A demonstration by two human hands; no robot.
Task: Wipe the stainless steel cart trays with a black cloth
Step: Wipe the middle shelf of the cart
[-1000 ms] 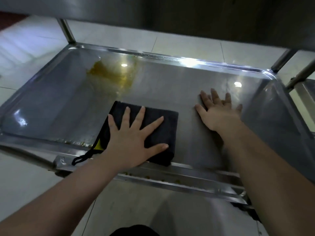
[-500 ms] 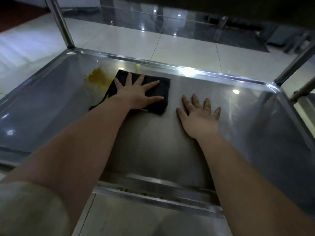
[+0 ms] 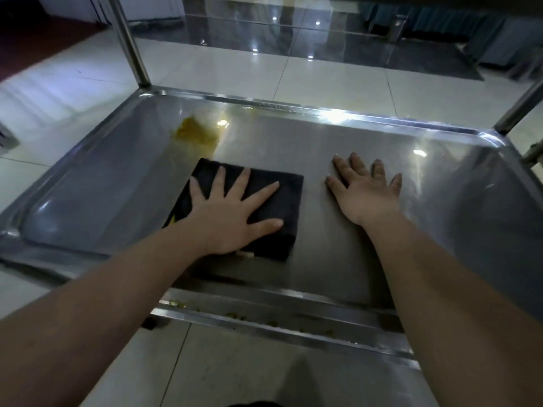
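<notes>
Wiping step: left hand (image 3: 229, 212), fingers spread flat, presses the black cloth (image 3: 276, 207) onto the tray (image 3: 367, 136). Right hand (image 3: 367, 195) rests flat, holding nothing. The next stroke likely must reach the yellow stain (image 3: 197, 135) just beyond the cloth.

Floor: pale glossy tiles (image 3: 332, 83) with thin grout lines, lying beyond the left hand (image 3: 229, 218), out to its left, and below on its near side.
Far strip: dark polished floor (image 3: 264, 30) past the pale tiles, ahead of that hand and running off to its right.
Light: small bright spots (image 3: 255, 49) mirrored in the dark strip; a bluish sheen (image 3: 44, 95) on the tiles far to the hand's left.
Far left corner: reddish-dark patch (image 3: 44, 45) with a white panel (image 3: 152, 7) behind it.
Far right: blue-grey draped fabric (image 3: 440, 22), blurred.
</notes>
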